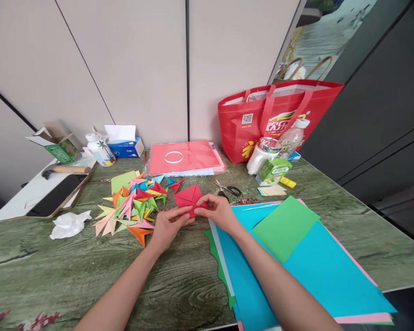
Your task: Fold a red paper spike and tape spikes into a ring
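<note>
pinching folded red paper (189, 195) with left hand (169, 226) from seven o'clock, with right hand (221, 213) from four; touching both, so equally near; cannot tell long axis.

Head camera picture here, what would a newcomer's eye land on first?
Probably the big red bag, standing at the back right of the table. Next might come the heap of colourful folded paper left of the hands, and the large blue sheet on the right, partly under a green sheet. Near the middle, the left hand and right hand hold a small folded red paper.
</note>
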Demonstrator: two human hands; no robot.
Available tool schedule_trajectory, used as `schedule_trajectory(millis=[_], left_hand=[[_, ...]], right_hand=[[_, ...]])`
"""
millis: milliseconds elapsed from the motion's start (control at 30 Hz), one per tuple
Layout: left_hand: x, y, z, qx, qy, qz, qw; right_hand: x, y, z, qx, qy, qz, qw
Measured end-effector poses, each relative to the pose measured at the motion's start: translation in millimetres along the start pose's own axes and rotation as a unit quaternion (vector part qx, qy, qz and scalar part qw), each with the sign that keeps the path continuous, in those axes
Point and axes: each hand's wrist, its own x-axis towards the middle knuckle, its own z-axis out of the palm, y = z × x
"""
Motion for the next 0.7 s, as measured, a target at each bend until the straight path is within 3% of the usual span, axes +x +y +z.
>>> schedule_trajectory(millis=[167,700], left_hand=[[1.7,-0.3,-0.8,-0.037,0.039,-0.011,0.998],[1.6,-1.4,-1.6,-0.014,0.066,-0.02,0.998]], right_hand=[[0.3,-0.9,-2.6,0.003,-0.008,0.009,1.0],[-0.5,7.3,9.1,0.021,0.03,-0.006,0.999]])
